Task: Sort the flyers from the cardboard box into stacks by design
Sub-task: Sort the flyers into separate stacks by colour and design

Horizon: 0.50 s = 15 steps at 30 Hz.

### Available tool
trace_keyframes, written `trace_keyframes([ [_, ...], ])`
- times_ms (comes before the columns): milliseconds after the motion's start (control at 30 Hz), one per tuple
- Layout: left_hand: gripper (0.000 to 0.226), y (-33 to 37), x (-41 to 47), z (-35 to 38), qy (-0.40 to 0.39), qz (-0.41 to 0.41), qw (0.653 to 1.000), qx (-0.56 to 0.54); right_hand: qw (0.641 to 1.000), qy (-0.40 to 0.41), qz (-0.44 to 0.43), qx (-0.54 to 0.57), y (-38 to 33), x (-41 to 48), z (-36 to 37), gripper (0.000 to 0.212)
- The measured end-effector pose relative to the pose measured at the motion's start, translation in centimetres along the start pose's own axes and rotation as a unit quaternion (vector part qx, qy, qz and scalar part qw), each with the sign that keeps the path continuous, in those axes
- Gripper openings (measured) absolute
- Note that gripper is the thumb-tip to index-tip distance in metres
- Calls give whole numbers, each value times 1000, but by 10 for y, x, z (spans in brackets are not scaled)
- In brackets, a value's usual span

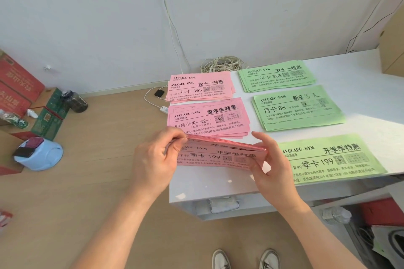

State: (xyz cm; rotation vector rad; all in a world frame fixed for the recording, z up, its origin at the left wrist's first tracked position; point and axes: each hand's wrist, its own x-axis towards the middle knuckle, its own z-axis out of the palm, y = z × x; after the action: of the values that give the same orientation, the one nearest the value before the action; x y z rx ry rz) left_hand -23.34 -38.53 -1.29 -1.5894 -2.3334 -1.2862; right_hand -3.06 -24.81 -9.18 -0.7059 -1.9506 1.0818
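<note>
Item: pink stack (218, 156) of flyers, many thin paper sheets.
Where: near-left corner of table (209, 185), held btwn both hands. Far long edge tilted up; can't tell if near edge rests on the top.
L hand (157, 155): curled round the stack's left short end, gripping it.
R hand (271, 164): wrapped on the right short end, fingers closed on the pack.
Weight: light, prob. easy w/ two hands.
Stiffness: single sheets floppy. As a pack it's stiffer, but likely sags mid-span if held by one end only.
Slip: smooth paper, so sheets prob. slide and fan out if the squeeze eases.
Fragile: corners crease or tear easily, otherwise tough enough.
Best hold: both short ends, pinch thru full thickness, keep level. Tap a long edge on table to square up.
Neighbours: mid pink pile (209, 118) just behind, green pile (332, 159) just beside R hand. Avoid nudging either.
</note>
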Motion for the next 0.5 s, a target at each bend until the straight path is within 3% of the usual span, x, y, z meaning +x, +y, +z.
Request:
trace_keyframes([
  [167, 9, 2, 11, -9, -43, 14, 997, 68, 1000, -16, 9, 2, 4, -1, 2, 53],
  [300, 15, 6, 23, -7, -162, 55, 967, 190, 1000, -4, 2, -17, 4, 0, 4, 55],
  [367, 12, 9, 30, 0, -212, 29, 962, 170, 1000, -1, 7, -26, 4, 0, 4, 55],
  [500, 5, 7, 45, 7, -241, -28, 962, 128, 999, 0, 20, -37, 3, 0, 4, 61],
])
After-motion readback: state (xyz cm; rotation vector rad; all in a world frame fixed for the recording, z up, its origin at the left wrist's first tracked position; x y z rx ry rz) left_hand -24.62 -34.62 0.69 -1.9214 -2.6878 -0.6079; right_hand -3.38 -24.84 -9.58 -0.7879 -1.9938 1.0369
